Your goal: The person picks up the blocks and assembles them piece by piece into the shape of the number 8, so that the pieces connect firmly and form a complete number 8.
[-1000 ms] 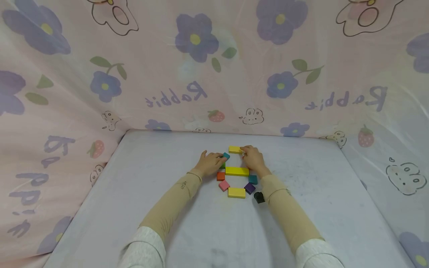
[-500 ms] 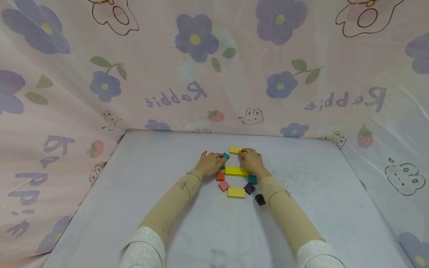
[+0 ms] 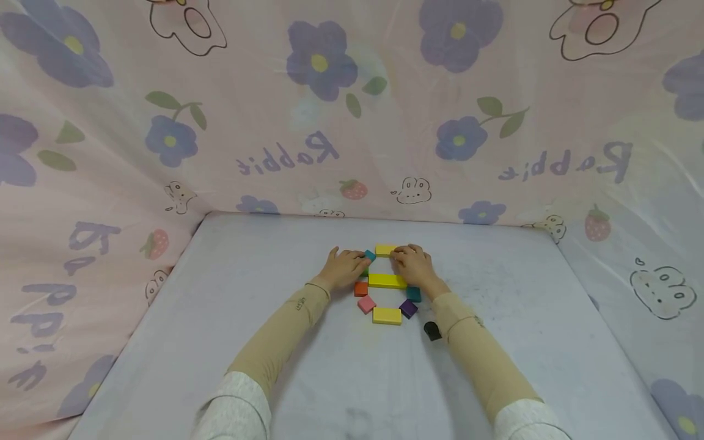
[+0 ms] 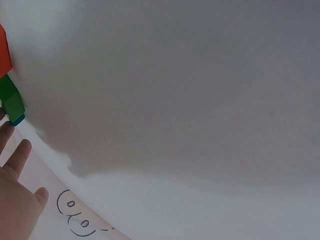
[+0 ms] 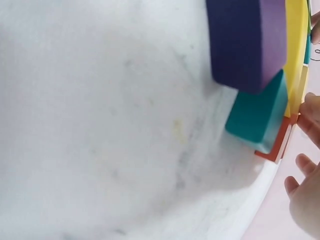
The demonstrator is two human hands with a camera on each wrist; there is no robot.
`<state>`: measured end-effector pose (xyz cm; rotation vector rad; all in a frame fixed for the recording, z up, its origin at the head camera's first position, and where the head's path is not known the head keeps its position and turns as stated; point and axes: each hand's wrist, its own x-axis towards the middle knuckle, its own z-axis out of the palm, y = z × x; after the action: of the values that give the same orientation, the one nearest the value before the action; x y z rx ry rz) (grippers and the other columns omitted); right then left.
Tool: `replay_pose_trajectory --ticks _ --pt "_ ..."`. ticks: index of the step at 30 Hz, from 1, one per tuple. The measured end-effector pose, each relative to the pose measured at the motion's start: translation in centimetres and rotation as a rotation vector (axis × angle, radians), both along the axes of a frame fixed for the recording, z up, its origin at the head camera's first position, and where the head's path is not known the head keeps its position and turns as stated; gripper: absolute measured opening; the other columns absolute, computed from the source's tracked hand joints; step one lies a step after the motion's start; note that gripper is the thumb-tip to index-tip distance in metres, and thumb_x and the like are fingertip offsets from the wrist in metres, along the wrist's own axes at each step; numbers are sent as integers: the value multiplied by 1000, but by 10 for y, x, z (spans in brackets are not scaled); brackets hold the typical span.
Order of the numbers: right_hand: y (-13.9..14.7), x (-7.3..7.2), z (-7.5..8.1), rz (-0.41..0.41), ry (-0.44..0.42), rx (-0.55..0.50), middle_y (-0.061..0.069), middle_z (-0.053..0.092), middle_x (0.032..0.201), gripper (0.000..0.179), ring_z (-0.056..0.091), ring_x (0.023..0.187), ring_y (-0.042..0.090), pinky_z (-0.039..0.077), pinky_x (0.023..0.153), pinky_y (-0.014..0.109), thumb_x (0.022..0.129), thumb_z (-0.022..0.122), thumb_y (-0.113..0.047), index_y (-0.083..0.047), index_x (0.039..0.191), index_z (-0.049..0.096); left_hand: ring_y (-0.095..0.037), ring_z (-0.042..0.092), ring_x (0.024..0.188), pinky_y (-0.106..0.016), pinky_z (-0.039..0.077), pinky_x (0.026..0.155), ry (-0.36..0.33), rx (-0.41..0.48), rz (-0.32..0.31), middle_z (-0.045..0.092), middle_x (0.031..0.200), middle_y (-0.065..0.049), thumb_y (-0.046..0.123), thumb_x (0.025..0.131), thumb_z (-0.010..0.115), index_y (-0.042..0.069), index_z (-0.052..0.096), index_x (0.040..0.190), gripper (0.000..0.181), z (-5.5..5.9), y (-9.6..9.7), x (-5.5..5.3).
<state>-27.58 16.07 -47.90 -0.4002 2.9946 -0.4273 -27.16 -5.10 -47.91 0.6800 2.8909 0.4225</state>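
Small coloured blocks lie in a closed, roughly figure-eight outline on the table. My left hand [image 3: 343, 269] is at the upper left, thumb and forefinger pinching a blue block [image 3: 370, 255]. Under those fingers, a green block [image 4: 12, 97] is partly hidden. At the far end of the outline, my right hand [image 3: 415, 266] grips the right end of a yellow block [image 3: 385, 250], covering that end. Between the hands and nearer me lies a longer yellow block [image 3: 387, 281]. In the right wrist view, an orange-red block [image 5: 275, 150] shows close below the right fingers.
Nearer me, the lower loop has an orange block [image 3: 360, 289], a pink block [image 3: 366, 304], another yellow block [image 3: 387, 316], a purple block [image 3: 408, 308] and a teal block [image 3: 414, 294]. A small black object [image 3: 432, 330] sits against the right sleeve. Patterned curtain [image 3: 352, 122] surrounds the table.
My right hand has drawn the far yellow block slightly toward me, closer to the blue block. My right wrist has shifted a little right and nearer; the left hand has stayed almost still.
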Motion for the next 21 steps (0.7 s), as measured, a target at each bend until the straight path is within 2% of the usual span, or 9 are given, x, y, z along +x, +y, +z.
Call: replay_pose_trajectory --ticks 8,14,16,21 --pt "1 0 -3 7 6 -33 11 48 138 37 31 131 42 25 105 62 97 47 -24 -14 132 53 -24 39 134 -55 13 114 11 -30 -19 43 145 0 47 101 19 23 50 135 52 1 0 -1" --pt "6 1 5 13 87 -134 14 46 139 45 35 129 39 27 105 60 96 49 -27 -15 140 43 -21 34 138 -54 12 114 53 -27 -15 37 149 1 48 100 20 22 43 140 53 4 -2 -3" --pt "8 2 14 26 136 -169 16 45 139 49 37 128 40 29 104 60 96 50 -29 -14 141 40 -21 32 139 -54 12 115 90 -24 -4 35 151 2 47 100 23 21 39 142 52 10 -5 -3" --pt "20 6 40 59 264 -200 20 43 141 60 40 128 40 30 104 60 94 51 -39 -12 144 34 -24 27 141 -52 13 115 208 -43 4 25 155 0 51 97 32 20 29 147 58 37 -21 -1"
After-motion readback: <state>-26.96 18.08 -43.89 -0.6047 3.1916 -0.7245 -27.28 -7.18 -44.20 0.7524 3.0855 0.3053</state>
